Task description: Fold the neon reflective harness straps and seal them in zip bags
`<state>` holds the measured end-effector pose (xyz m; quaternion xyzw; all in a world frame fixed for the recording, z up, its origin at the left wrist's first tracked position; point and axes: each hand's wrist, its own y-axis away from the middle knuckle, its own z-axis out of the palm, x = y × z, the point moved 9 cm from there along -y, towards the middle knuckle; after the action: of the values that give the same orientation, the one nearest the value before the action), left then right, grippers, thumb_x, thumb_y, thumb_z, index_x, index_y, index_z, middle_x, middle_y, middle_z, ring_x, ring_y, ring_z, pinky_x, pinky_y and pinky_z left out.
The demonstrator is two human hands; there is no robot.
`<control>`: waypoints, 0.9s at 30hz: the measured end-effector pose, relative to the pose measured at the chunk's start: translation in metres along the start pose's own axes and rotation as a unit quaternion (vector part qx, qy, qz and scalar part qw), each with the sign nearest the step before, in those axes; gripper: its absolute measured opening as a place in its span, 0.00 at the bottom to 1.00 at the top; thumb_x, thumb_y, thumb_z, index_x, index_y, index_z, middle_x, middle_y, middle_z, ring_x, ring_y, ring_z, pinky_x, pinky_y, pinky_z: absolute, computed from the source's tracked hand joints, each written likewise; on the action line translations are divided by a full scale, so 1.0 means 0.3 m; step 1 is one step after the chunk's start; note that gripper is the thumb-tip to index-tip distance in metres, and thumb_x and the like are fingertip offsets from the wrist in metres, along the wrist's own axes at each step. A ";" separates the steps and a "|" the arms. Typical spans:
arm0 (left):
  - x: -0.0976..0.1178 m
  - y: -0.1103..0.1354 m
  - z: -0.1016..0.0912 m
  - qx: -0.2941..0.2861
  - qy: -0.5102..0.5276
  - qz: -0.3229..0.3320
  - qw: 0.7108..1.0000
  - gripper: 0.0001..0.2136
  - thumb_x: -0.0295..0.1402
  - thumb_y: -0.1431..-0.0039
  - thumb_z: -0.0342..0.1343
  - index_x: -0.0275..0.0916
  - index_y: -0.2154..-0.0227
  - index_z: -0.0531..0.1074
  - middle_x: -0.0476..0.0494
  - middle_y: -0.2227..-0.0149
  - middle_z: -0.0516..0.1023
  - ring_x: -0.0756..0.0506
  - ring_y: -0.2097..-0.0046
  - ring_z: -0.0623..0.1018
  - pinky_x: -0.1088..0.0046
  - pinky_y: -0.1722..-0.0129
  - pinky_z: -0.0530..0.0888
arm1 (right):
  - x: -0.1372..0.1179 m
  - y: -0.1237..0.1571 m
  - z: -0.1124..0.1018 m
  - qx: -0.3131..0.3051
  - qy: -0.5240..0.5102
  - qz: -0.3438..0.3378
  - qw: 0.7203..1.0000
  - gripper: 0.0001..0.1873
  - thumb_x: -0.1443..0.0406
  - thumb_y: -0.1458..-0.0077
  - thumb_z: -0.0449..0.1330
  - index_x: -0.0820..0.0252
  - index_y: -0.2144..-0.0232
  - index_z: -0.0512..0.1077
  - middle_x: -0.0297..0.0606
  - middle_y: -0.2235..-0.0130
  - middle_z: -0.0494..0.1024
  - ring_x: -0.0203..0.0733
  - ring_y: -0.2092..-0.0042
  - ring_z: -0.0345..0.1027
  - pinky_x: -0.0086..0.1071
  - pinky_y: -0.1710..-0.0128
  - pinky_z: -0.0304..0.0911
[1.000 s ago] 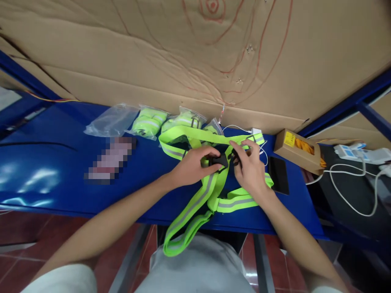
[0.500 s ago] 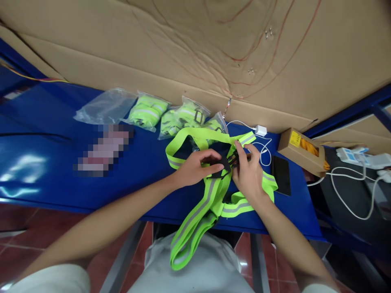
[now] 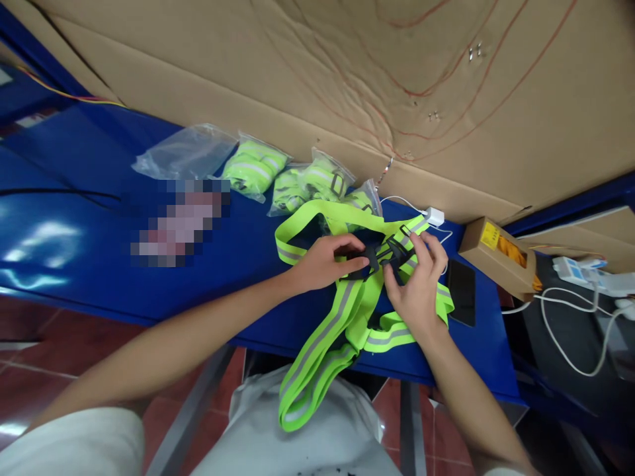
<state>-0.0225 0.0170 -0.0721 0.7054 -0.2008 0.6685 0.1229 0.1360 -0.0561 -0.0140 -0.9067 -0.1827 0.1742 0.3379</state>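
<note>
A neon-yellow reflective harness (image 3: pixel 327 324) with grey stripes lies on the blue table, one loop hanging over the front edge. My left hand (image 3: pixel 330 263) pinches a black buckle half (image 3: pixel 368 262) between thumb and fingers. Close by on the right, my right hand (image 3: pixel 415 277) has thumb and fingertips on the other black buckle half (image 3: pixel 394 252), which has open prongs pointing left. The two halves are very near each other; whether they touch I cannot tell.
Several clear bags of folded yellow straps (image 3: pixel 255 166) sit along the cardboard wall, beside a clear plastic bag (image 3: pixel 186 152). At right are a phone (image 3: pixel 461 292), a white charger (image 3: pixel 435 216), an open-windowed cardboard box (image 3: pixel 501 256) and a power strip (image 3: pixel 590 274). A pixelated patch covers something at left.
My right hand has shifted slightly and its fingers have spread, so more of its buckle half shows. My left hand keeps its pinch. The whole view has tilted and shifted a little.
</note>
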 end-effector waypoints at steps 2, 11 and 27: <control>-0.003 -0.002 0.001 -0.002 0.013 -0.008 1.000 0.16 0.44 0.45 0.68 0.36 0.62 0.77 0.46 0.65 0.80 0.47 0.63 0.77 0.71 0.60 0.74 | -0.005 -0.002 -0.003 0.000 -0.010 0.004 1.000 0.38 0.66 0.36 0.60 0.51 0.29 0.52 0.53 0.36 0.59 0.61 0.30 0.56 0.66 0.32 0.59; 0.007 -0.004 -0.017 0.012 -0.016 -0.004 1.000 0.15 0.46 0.43 0.67 0.36 0.67 0.78 0.48 0.70 0.78 0.49 0.67 0.74 0.73 0.65 0.70 | -0.045 0.000 -0.010 -0.011 -0.038 -0.014 0.999 0.34 0.68 0.36 0.59 0.52 0.31 0.56 0.52 0.36 0.63 0.59 0.31 0.59 0.62 0.34 0.64; 0.024 -0.006 -0.036 0.016 -0.011 0.012 1.000 0.16 0.46 0.39 0.64 0.36 0.65 0.77 0.48 0.68 0.77 0.49 0.66 0.73 0.74 0.66 0.69 | -0.074 0.009 0.018 -0.066 -0.137 -0.019 0.988 0.28 0.69 0.34 0.61 0.55 0.34 0.64 0.49 0.39 0.75 0.52 0.35 0.70 0.51 0.37 0.72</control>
<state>-0.0312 0.0224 -0.0640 0.7125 -0.1995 0.6650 0.1012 0.1148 -0.0650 -0.0154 -0.8908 -0.2555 0.2781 0.2527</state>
